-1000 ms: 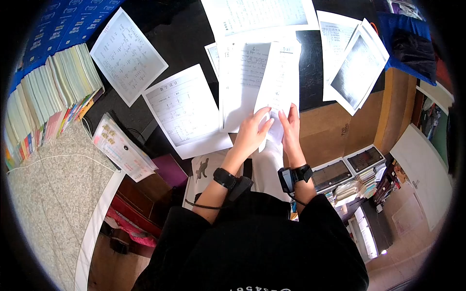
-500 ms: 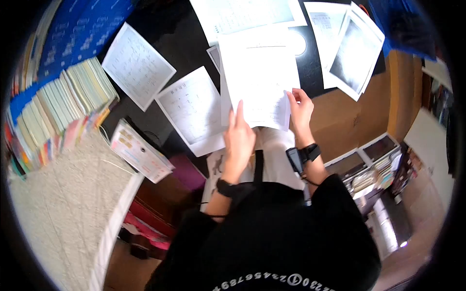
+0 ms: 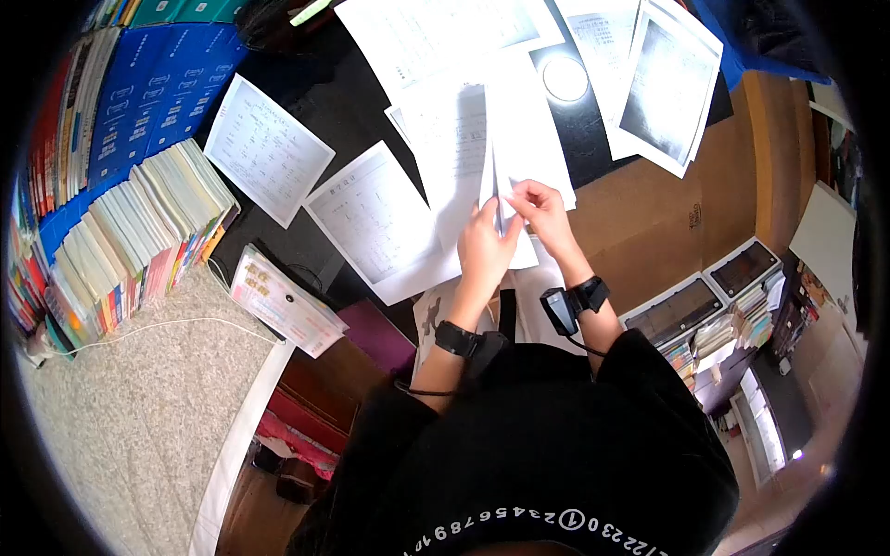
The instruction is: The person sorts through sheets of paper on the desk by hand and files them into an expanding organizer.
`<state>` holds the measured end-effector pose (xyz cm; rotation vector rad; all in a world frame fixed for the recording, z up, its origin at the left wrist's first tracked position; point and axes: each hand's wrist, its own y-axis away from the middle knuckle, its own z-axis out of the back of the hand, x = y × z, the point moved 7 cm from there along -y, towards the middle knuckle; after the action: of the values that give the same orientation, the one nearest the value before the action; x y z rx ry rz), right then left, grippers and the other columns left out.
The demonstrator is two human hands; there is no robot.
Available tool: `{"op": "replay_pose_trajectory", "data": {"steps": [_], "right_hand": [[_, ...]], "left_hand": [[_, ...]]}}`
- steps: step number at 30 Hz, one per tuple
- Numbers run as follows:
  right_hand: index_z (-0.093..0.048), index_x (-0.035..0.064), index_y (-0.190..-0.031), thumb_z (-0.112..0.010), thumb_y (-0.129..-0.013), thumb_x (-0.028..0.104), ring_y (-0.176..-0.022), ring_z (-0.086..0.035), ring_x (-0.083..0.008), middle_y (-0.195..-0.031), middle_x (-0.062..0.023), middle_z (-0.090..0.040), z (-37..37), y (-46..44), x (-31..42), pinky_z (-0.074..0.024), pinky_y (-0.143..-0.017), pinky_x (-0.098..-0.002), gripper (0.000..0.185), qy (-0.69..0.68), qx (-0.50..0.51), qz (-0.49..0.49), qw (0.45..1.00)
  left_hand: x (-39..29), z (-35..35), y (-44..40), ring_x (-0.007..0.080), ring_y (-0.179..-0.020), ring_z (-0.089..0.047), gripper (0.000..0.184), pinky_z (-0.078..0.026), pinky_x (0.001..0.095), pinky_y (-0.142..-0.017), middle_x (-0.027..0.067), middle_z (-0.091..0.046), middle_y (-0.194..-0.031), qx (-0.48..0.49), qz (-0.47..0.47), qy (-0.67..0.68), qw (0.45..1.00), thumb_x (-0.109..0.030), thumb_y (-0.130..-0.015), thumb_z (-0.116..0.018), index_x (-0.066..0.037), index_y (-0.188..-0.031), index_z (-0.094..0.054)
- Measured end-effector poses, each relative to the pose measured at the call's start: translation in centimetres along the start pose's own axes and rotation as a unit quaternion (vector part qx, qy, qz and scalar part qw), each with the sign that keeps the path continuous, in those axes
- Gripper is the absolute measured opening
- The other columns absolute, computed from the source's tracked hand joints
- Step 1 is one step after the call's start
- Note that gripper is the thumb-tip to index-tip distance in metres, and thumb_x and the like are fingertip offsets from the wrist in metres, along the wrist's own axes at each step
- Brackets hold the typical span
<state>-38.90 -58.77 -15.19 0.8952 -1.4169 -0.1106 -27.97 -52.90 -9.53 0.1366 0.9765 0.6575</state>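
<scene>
Between my hands a folded white sheet (image 3: 502,157) stands up on edge above a stack of printed pages (image 3: 445,144). My left hand (image 3: 486,246) pinches its near edge from the left. From the right, my right hand (image 3: 544,215) holds the same sheet, with thumb and fingertips together close to the left fingers. Left of the stack lies a sheet with writing and a heading (image 3: 375,222), and farther left a second handwritten sheet (image 3: 269,150). Both wrists wear black bands.
More printed pages (image 3: 663,88) overlap at the far right of the black table (image 3: 348,111). A round white disc (image 3: 565,79) lies beside the stack. Rows of books (image 3: 139,232) and blue boxes (image 3: 162,93) stand at the left. A clear document pouch (image 3: 287,301) hangs near the table edge.
The sheet was folded narrow, then lay flat and open, and now stands folded on edge. My hands have come back together at its near edge. The camera view has shifted.
</scene>
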Motion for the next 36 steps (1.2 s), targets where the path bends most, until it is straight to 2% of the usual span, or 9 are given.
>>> {"op": "replay_pose_trajectory", "data": {"steps": [4,7,10,13,18,22,25,29,36], "right_hand": [[-0.060,-0.0022,-0.078,-0.067,-0.082,0.010,-0.064,-0.051,-0.0072,-0.068,-0.0006,-0.057,-1.3,-0.2,0.6,-0.0432,-0.058,-0.0221,0.015,0.108,-0.026,0.088,0.990],[-0.059,-0.0026,-0.077,-0.068,-0.080,0.012,-0.064,-0.054,-0.0145,-0.068,-0.0073,-0.058,-1.3,-0.1,1.8,-0.0459,-0.060,-0.0267,0.017,0.177,-0.045,0.105,0.978],[-0.060,-0.0026,-0.078,-0.068,-0.079,0.013,-0.064,-0.059,-0.0238,-0.072,-0.0134,-0.060,-1.1,0.2,2.8,-0.0474,-0.061,-0.0315,0.017,0.224,-0.054,0.117,0.966],[-0.060,-0.0027,-0.078,-0.068,-0.079,0.012,-0.064,-0.059,-0.0236,-0.071,-0.0138,-0.060,-0.1,0.3,2.3,-0.0474,-0.061,-0.0310,0.017,0.204,-0.067,0.106,0.971],[-0.060,-0.0008,-0.076,-0.066,-0.084,0.013,-0.065,-0.051,-0.0076,-0.069,-0.0013,-0.058,1.7,-0.4,-0.9,-0.0443,-0.061,-0.0239,0.017,0.109,-0.027,0.047,0.993],[-0.059,0.0021,-0.080,-0.062,-0.087,0.012,-0.069,-0.050,-0.0042,-0.073,0.0014,-0.058,3.3,-0.9,-2.0,-0.0422,-0.061,-0.0212,0.012,0.069,0.000,0.026,0.997],[-0.059,0.0033,-0.085,-0.060,-0.089,0.012,-0.073,-0.051,-0.0044,-0.079,0.0021,-0.057,4.3,-1.2,-3.7,-0.0421,-0.061,-0.0206,0.010,-0.010,-0.007,0.013,1.000],[-0.058,0.0055,-0.096,-0.058,-0.092,0.018,-0.077,-0.053,-0.0038,-0.084,0.0027,-0.058,4.7,-0.2,-4.5,-0.0462,-0.064,-0.0204,0.013,-0.077,-0.015,-0.097,0.992],[-0.057,0.0061,-0.105,-0.054,-0.094,0.023,-0.081,-0.057,-0.0058,-0.091,0.0009,-0.060,5.0,-0.2,-4.0,-0.0506,-0.068,-0.0218,0.021,-0.071,-0.018,-0.107,0.991]], "left_hand": [[2.2,-1.0,-0.6,0.0349,-0.072,-0.062,0.026,-0.046,0.0390,-0.063,0.0199,-0.063,-0.076,-0.008,0.020,0.020,1.000,-0.015,-0.078,-0.065,0.001,-0.098,-0.063],[2.4,-1.2,-0.5,0.0408,-0.079,-0.060,0.024,-0.047,0.0435,-0.066,0.0245,-0.062,-0.084,0.011,0.049,0.096,0.994,-0.017,-0.079,-0.063,0.002,-0.094,-0.060],[2.5,-1.6,-0.2,0.0404,-0.080,-0.060,0.025,-0.047,0.0432,-0.067,0.0245,-0.062,-0.084,0.014,0.074,0.074,0.994,-0.017,-0.079,-0.063,0.002,-0.096,-0.060],[1.9,-2.2,-0.1,0.0407,-0.081,-0.060,0.030,-0.048,0.0439,-0.068,0.0242,-0.062,-0.086,-0.008,0.036,0.054,0.998,-0.018,-0.079,-0.063,0.001,-0.101,-0.059],[1.4,-3.2,0.0,0.0409,-0.083,-0.061,0.032,-0.049,0.0426,-0.072,0.0252,-0.061,-0.088,0.009,0.057,0.040,0.998,-0.020,-0.079,-0.065,-0.002,-0.106,-0.061],[0.7,-3.6,-0.2,0.0416,-0.085,-0.060,0.034,-0.049,0.0429,-0.073,0.0268,-0.060,-0.097,0.029,0.021,0.045,0.998,-0.023,-0.082,-0.064,0.001,-0.106,-0.060],[0.2,-4.1,-0.4,0.0419,-0.086,-0.060,0.035,-0.049,0.0427,-0.074,0.0265,-0.060,-0.097,0.023,0.004,0.031,0.999,-0.023,-0.082,-0.064,0.002,-0.106,-0.059],[0.2,-4.9,-0.5,0.0420,-0.087,-0.060,0.035,-0.049,0.0429,-0.075,0.0260,-0.059,-0.097,0.028,-0.009,0.039,0.999,-0.023,-0.083,-0.064,0.003,-0.106,-0.058],[0.5,-5.0,-0.8,0.0416,-0.090,-0.059,0.036,-0.049,0.0432,-0.076,0.0249,-0.059,-0.099,0.048,0.005,0.056,0.997,-0.023,-0.082,-0.065,0.000,-0.108,-0.058]]}}
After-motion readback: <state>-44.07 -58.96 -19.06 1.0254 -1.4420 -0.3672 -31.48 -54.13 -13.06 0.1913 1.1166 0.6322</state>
